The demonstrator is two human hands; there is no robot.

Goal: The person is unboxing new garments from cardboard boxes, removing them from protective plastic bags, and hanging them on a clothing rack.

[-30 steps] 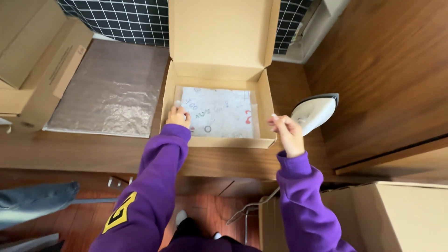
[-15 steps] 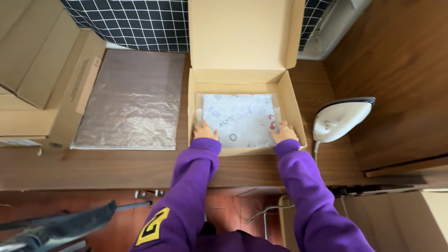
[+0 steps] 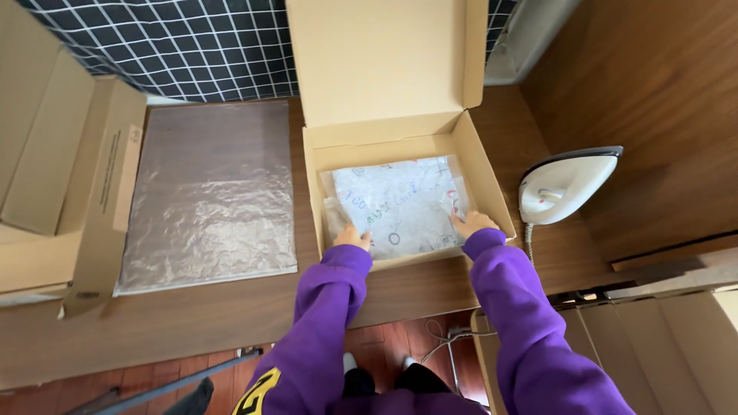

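Pressing the bagged printed garment (image 3: 396,204) flat inside the open cardboard box (image 3: 483,165): left hand (image 3: 352,235) and right hand (image 3: 472,224) open, palms down. I'd smooth corners evenly before closing.

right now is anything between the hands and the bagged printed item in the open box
Nothing visible. The left hand and right hand both rest directly on the clear-bagged printed item lying flat in the open cardboard box. The iron stands outside the box, to its right.
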